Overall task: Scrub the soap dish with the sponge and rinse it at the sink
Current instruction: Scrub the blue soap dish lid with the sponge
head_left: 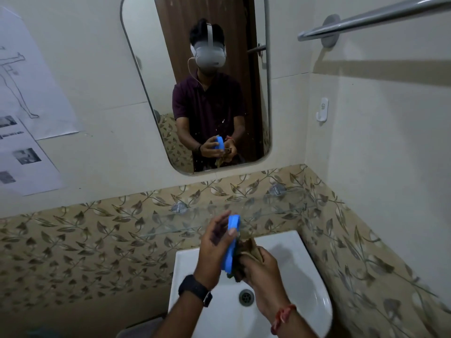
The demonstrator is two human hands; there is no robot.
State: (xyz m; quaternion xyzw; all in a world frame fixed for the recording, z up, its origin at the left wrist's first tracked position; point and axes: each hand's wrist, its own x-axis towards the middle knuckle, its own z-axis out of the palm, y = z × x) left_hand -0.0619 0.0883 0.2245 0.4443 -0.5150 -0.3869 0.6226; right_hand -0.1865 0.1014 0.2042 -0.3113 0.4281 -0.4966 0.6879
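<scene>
I hold the blue plastic oval soap dish (229, 257) on edge, above the back half of the white ceramic sink (314, 291). My left hand (211, 242) grips it, thumb pressed over its upper rim and fingers spread behind it. My right hand (261, 267) is curled round a worn brown sponge (252, 248) and presses it against the dish's right-hand face, so sponge and dish touch. Both hands hang over the basin, just behind the round metal drain (246, 297) in the sink's bottom.

A black wrist band (195, 290) sits on my left wrist over the sink's left edge, and a red thread (283, 313) circles my right wrist over its front part. A clear glass shelf (268, 211) runs along the leaf-patterned tile just behind the sink. Above the sink hangs a rounded mirror (151, 69), which reflects my hands and the dish. Up and to the right of the sink are a small white wall hook (322, 109) and a steel towel bar (366, 18); printed paper sheets (26, 152) are stuck to the wall up to its left.
</scene>
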